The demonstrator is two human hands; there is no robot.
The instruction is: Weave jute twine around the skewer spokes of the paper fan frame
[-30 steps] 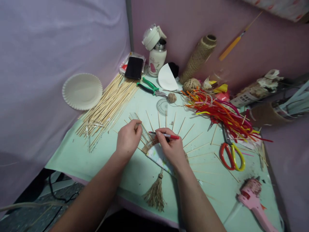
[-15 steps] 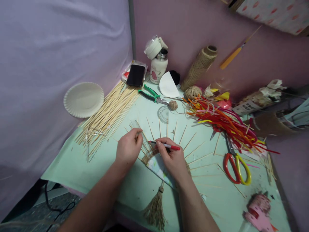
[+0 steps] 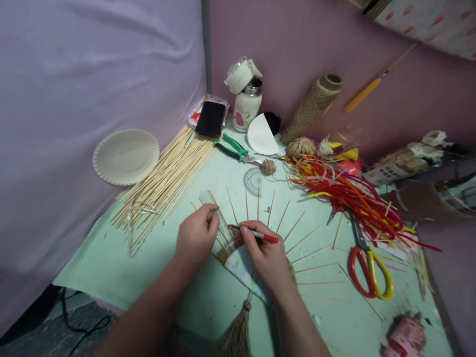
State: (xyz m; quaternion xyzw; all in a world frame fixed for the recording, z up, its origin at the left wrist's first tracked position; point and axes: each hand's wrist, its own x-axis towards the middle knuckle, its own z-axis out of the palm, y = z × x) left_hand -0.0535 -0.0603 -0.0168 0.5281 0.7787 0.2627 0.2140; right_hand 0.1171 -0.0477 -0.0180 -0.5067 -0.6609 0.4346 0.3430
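My right hand [image 3: 264,248] grips a red pen [image 3: 262,235], its tip over the sticks left of centre. Closed, my left hand [image 3: 195,233] pinches at a clear ruler [image 3: 224,223] lying along the thin sticks; its fingertips are partly hidden. Beneath both hands is a fan-shaped piece [image 3: 241,270] with a pale floral panel and a twine-wrapped band. Thin wooden sticks [image 3: 293,228] spread outward from its curved edge. A twine tassel [image 3: 240,325] hangs from its straight edge towards me.
Beyond the fan lie a protractor [image 3: 253,181], green-handled pliers [image 3: 236,148] and a bundle of sticks [image 3: 167,178]. On the right are scissors [image 3: 372,272], colourful pipe cleaners [image 3: 345,191] and a pink glue gun [image 3: 407,337]. A bottle [image 3: 247,106] and twine cone [image 3: 312,106] stand behind.
The view has shifted slightly, so most things sit a little lower. Both hands keep nearly the same places over the fan, with the pen still in my right hand.
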